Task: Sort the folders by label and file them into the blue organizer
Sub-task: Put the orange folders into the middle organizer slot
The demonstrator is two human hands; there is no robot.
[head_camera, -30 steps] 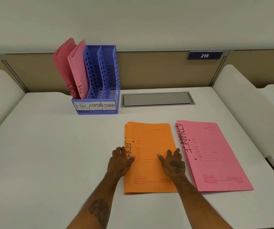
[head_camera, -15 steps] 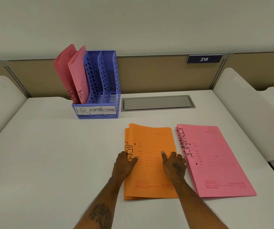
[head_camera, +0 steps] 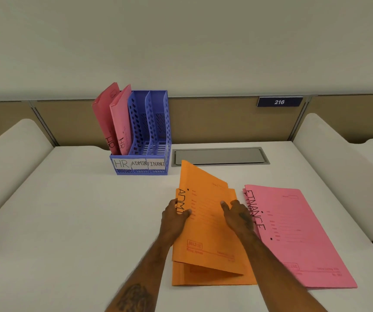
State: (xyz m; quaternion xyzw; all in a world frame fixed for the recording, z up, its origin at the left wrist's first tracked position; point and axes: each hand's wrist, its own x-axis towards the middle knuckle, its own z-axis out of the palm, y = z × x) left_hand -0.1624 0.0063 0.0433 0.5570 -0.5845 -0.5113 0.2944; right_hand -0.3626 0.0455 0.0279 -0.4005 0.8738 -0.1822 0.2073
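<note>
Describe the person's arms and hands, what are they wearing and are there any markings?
Both forearms are bare, with no sleeves, gloves, watch or rings visible. The left hand has no marking that shows, but the left forearm carries a dark tattoo near the bottom of the picture. The right hand has a smaller dark tattoo on its back. The designs are too blurred to make out.

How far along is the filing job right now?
Done: two HR folders stand in the blue organizer's HR slot. In hand: left hand and right hand lift the top ADMIN folder. Left: the ADMIN folders and the FINANCE pile.
</note>
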